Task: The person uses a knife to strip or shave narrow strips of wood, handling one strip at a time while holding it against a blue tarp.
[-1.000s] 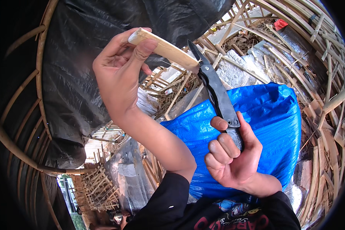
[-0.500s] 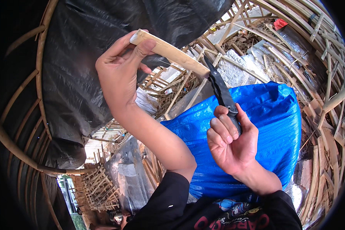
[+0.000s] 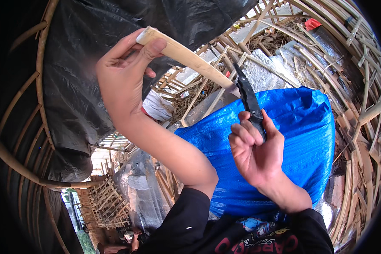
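Held up by its far-left end, a flat pale bamboo strip [image 3: 194, 62] slants down to the right. My left hand [image 3: 127, 72] pinches that end between thumb and fingers. In my right hand [image 3: 258, 154] is a black folding knife [image 3: 249, 95], its handle wrapped by my fingers and its dark blade pointing up and slightly left. The strip's lower right end meets the blade's edge, or lies just beside it; I cannot tell if they touch. Below both hands a blue tarp [image 3: 283, 127] covers my lap.
Black plastic sheeting [image 3: 84, 63] hangs on a bent bamboo frame [image 3: 42, 84] at the left. Long bamboo strips [image 3: 355, 186] are stacked along the right. Woven bamboo lattice [image 3: 108, 203] stands lower left, with part of another person [image 3: 133, 239] near it. A white sack [image 3: 158, 106] lies beyond my forearm.
My left hand has drawn up and left with the bamboo strip. The knife has turned a little more upright and shifted slightly right, the strip's end now lower along its blade.
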`<state>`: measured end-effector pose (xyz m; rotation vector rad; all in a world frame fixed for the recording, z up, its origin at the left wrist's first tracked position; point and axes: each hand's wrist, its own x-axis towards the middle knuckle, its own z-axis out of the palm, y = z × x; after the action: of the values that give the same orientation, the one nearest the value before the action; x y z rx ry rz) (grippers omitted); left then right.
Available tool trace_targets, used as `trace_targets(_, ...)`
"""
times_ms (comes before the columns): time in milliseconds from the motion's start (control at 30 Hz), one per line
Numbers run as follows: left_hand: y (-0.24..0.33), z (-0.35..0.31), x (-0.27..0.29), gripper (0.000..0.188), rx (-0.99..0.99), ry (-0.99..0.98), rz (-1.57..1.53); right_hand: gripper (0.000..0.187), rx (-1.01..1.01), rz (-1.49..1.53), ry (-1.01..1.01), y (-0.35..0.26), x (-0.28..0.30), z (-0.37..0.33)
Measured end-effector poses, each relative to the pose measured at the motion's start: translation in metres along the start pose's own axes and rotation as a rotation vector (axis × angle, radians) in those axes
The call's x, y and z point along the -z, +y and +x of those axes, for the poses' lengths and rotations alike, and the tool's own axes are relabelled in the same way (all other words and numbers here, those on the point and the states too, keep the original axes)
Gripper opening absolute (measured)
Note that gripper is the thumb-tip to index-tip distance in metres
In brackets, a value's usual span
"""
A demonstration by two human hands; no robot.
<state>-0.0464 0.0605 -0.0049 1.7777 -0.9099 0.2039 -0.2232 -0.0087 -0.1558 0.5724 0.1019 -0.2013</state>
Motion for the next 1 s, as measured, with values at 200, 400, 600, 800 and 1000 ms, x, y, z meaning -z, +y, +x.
trace_targets(200,-0.008,0.000,0.014,0.038,0.058,-0.019,-0.037,0.050,0.023,-0.081,0.099,-0.001,0.009,0.010)
trace_targets(400,-0.028,0.008,0.018,0.038,-0.044,-0.038,-0.142,0.060,-0.055,-0.292,0.002,0.004,0.018,0.008)
trace_targets(600,-0.034,0.013,0.018,0.034,-0.046,-0.025,-0.142,0.062,-0.042,-0.378,-0.005,0.003,0.007,0.001)
trace_targets(800,-0.023,0.013,0.000,0.033,-0.131,-0.101,-0.161,0.061,-0.022,-0.234,0.037,0.016,-0.003,-0.007)
trace_targets(1000,-0.014,0.012,-0.010,0.038,-0.214,-0.165,-0.100,0.065,-0.079,-0.213,-0.156,0.020,-0.016,-0.024)
